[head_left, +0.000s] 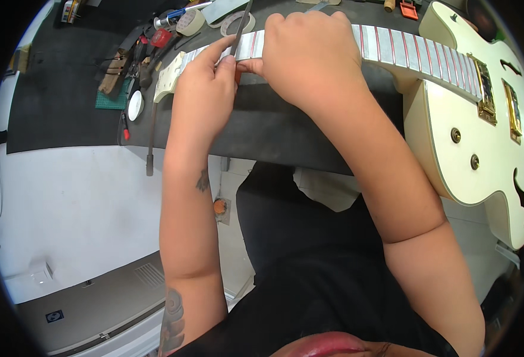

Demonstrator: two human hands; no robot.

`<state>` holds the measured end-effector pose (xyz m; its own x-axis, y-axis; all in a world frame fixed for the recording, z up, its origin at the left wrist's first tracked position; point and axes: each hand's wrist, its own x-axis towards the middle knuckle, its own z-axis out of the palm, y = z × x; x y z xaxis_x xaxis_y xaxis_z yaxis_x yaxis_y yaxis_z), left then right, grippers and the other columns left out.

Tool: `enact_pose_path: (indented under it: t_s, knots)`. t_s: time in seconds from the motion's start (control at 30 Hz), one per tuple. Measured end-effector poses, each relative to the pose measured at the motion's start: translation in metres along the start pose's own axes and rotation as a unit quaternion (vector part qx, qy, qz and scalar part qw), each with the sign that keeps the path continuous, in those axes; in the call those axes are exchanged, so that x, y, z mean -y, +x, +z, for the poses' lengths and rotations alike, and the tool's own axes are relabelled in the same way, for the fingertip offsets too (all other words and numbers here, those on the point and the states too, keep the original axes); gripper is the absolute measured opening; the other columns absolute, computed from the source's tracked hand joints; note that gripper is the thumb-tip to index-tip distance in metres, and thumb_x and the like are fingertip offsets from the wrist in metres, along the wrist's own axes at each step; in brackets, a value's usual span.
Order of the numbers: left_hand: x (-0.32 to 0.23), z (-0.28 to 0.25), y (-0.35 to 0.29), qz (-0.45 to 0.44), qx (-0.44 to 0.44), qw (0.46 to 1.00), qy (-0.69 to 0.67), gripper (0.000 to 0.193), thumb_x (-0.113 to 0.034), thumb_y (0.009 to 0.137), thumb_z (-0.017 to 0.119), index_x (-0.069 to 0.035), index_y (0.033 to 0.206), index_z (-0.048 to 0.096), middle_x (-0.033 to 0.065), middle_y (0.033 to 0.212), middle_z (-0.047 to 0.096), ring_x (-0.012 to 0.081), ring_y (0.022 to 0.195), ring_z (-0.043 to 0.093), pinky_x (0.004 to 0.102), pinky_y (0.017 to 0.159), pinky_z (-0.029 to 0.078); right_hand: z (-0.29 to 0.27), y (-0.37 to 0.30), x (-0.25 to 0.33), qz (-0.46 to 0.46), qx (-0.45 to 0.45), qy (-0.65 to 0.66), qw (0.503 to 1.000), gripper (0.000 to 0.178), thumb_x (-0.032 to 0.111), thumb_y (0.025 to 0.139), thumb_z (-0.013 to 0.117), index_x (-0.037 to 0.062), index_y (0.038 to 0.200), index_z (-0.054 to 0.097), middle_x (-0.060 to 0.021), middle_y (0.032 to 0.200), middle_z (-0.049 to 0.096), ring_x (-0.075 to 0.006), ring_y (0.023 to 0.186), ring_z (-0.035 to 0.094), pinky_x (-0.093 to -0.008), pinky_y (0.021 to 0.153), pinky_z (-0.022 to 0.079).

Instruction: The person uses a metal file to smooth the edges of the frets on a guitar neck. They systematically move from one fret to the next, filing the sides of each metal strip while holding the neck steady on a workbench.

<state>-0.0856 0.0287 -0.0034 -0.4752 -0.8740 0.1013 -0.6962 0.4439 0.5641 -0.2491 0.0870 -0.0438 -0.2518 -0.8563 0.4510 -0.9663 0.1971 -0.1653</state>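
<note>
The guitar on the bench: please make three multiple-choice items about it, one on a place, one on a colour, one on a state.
1. Where do both hands work?
A. on the neck
B. on the body
C. on the floor

2. What colour is the guitar body?
A. black
B. cream
C. blue

3. How is the fretboard?
A. bare wood
B. masked with pale tape between the frets
C. covered by a cloth

Answers:
1 A: left hand and right hand meet on the neck, around a thin dark tool.
2 B: guitar body is cream.
3 B: pale tape strips show.
</note>
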Motion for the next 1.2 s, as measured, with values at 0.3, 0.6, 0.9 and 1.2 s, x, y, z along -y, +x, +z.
enact_pose_path:
  t_s: [0.3,0.6,0.9,1.2]
  knots:
    - [0.019,0.003,-0.079,0.024,-0.037,0.999,0.005,0.040,-0.012,0.115,0.059,-0.002,0.151,0.069,0.0100,0.092,0.070,0.0176,0.075,0.063,0.0327,0.072,0.050,0.003,-0.004,0.000,-0.006,-0.018,-0.004,1.000,0.066,0.073,0.093,0.076,0.0072,0.100,0.078,-0.0062,0.086,0.079,-0.0273,0.086,0.079,-0.0454,0.078,0.053]
    - [0.015,0.001,-0.084,-0.019,-0.020,0.999,0.017,0.041,-0.006,0.113,0.060,-0.003,0.153,0.069,0.0211,0.097,0.076,0.0206,0.083,0.072,0.0382,0.080,0.056,0.007,-0.003,-0.008,-0.004,-0.040,-0.015,0.999,0.068,0.075,0.093,0.076,0.0068,0.098,0.077,-0.0065,0.083,0.078,-0.0268,0.081,0.078,-0.0442,0.073,0.054]
    - [0.011,0.005,-0.010,0.055,-0.031,0.997,0.033,0.043,-0.014,0.115,0.059,-0.005,0.156,0.069,0.0011,0.080,0.065,0.0065,0.070,0.055,0.0263,0.064,0.046,-0.004,0.003,0.001,-0.001,0.022,-0.008,1.000,0.068,0.075,0.094,0.075,0.0066,0.099,0.077,-0.0062,0.083,0.078,-0.0275,0.083,0.078,-0.0433,0.074,0.054]
    - [0.005,-0.003,-0.048,0.030,-0.041,0.995,0.088,0.038,-0.012,0.112,0.062,-0.001,0.147,0.072,0.0263,0.120,0.081,0.0372,0.112,0.081,0.0422,0.097,0.060,-0.005,-0.001,-0.001,0.003,0.015,-0.007,1.000,0.068,0.074,0.095,0.075,0.0061,0.103,0.078,-0.0064,0.088,0.080,-0.0286,0.089,0.079,-0.0453,0.082,0.054]
